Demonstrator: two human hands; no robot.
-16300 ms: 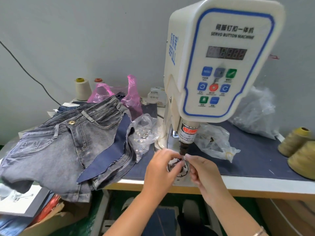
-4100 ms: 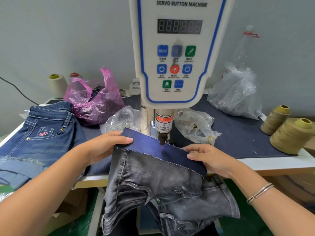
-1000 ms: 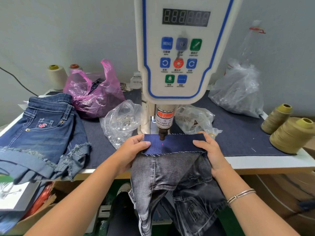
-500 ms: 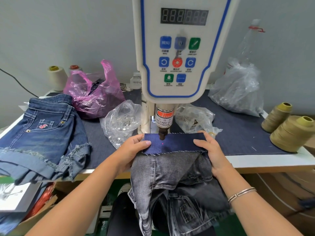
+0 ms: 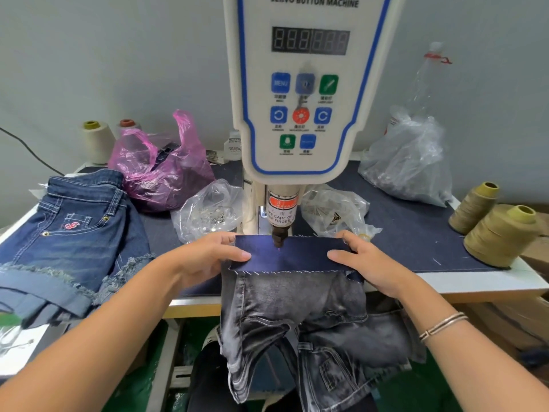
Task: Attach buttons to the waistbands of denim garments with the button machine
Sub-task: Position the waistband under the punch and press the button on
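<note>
1. One button machine (image 5: 300,84) at centre, its punch head (image 5: 278,237) down on the dark blue waistband strip (image 5: 289,257); a small red laser dot sits on the strip just below the tip.
2. One grey denim garment (image 5: 297,316): waistband flat on the table (image 5: 475,281) under the head, the rest hanging off the front edge.
3. Two hands, one at each end of the strip. Left hand (image 5: 205,260): thumb on top of the strip, fingers at its far edge, pinching that end. Right hand (image 5: 368,263): thumb on top, fingers curled over the far edge, gripping the same way.
4. One blue denim shorts (image 5: 74,233) lying at the table's left.
5. Bags: one pink bag (image 5: 160,171) and three clear bags (image 5: 407,165), two of them just beside the machine column.
6. Thread cones: two pale cones (image 5: 98,141) at back left, two olive cones (image 5: 502,233) at right.
7. Bracelets on the right wrist (image 5: 442,322).
</note>
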